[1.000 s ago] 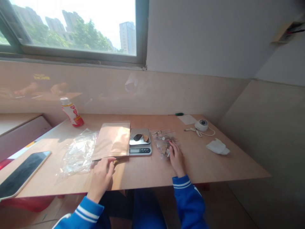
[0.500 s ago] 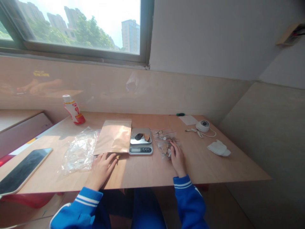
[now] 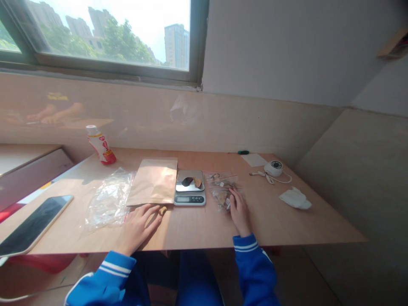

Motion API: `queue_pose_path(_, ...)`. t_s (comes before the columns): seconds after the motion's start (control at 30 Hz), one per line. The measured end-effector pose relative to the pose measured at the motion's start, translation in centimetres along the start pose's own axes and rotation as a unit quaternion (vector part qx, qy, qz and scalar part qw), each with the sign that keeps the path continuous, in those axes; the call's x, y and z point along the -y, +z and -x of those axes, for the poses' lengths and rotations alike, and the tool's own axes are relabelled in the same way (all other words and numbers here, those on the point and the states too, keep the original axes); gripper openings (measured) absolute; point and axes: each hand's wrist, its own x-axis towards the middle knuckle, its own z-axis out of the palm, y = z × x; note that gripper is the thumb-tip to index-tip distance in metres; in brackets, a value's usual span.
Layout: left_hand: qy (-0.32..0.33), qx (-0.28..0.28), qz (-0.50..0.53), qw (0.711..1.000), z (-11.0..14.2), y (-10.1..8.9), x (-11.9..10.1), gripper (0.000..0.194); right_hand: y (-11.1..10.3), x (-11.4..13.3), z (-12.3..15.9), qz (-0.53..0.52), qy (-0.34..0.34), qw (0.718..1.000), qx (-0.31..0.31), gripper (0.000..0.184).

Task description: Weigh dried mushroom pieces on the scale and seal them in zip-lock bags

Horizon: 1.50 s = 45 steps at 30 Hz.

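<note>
My left hand [image 3: 142,225] lies on the table with its fingers outstretched, below the lower edge of a brown kraft paper bag [image 3: 153,180]. At its fingertips sits a small yellowish-brown piece [image 3: 162,211], apparently touched but not gripped. A white kitchen scale [image 3: 190,199] stands right of the bag. Its metal plate carries a dark piece [image 3: 187,182] and a brown, dried-looking piece [image 3: 197,182]. My right hand [image 3: 239,212] rests with fingers extended on the right side of small clear zip bags [image 3: 219,195] that hold brownish bits and white tags.
Left of the paper bag lies crumpled clear plastic [image 3: 106,202], with a phone [image 3: 35,225] nearer the table's left edge. A red-and-white bottle [image 3: 101,146] stands behind. To the right are a screwdriver [image 3: 243,152], white paper [image 3: 254,160], a white dome camera [image 3: 273,168] and a crumpled tissue [image 3: 296,198].
My left hand has slid slightly right and toward me, and the yellowish-brown piece now shows more fully at its fingertips. My right hand stays on the zip bags. The view has shifted a little.
</note>
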Motion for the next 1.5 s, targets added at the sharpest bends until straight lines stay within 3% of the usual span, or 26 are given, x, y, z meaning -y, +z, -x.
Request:
queue_pose_path(0.13,0.013,0.007,0.000,1.000,-0.3,-0.3,-0.6,0.038,0.0,0.0,0.0,0.002,0.000,1.000,0.003,0.045)
queue_pose_path(0.3,0.028,0.010,0.017,0.999,-0.9,-0.6,-1.6,0.025,0.1,-0.1,0.0,0.004,0.000,1.000,-0.001,0.045)
queue_pose_path(0.5,0.073,-0.003,0.078,0.994,-1.4,-0.7,-4.0,0.027,0.0,-0.1,0.0,0.000,-0.009,1.000,-0.002,0.044)
queue_pose_path(0.7,0.070,-0.024,0.116,0.990,-6.4,0.2,-5.9,0.026,-0.1,0.1,0.0,-0.001,-0.009,1.000,-0.004,0.044)
queue_pose_path(0.83,0.072,-0.005,0.039,0.997,-10.4,2.2,-5.5,0.021,0.0,0.0,-0.1,-0.007,-0.004,1.000,-0.005,0.044)
queue_pose_path(0.97,0.069,0.027,-0.016,0.997,-12.1,3.8,-5.0,0.019,0.0,0.1,-0.2,-0.009,-0.006,1.000,0.000,0.044)
queue_pose_path(1.1,0.071,0.037,-0.026,0.996,-12.2,4.8,-4.9,0.027,0.0,0.2,-0.2,-0.004,-0.009,1.000,-0.002,0.043)
queue_pose_path(1.2,0.070,0.009,-0.022,0.997,-11.6,4.7,-4.8,0.031,0.0,0.2,-0.2,-0.006,-0.008,1.000,-0.001,0.042)
queue_pose_path(1.33,0.075,-0.041,0.017,0.996,-9.6,3.0,-4.6,0.033,0.0,0.2,-0.1,-0.002,-0.004,1.000,0.000,0.043)
queue_pose_path(1.5,0.075,-0.034,0.063,0.995,-5.2,-0.1,-2.9,0.027,-0.1,0.3,-0.1,-0.002,-0.012,1.000,-0.002,0.042)
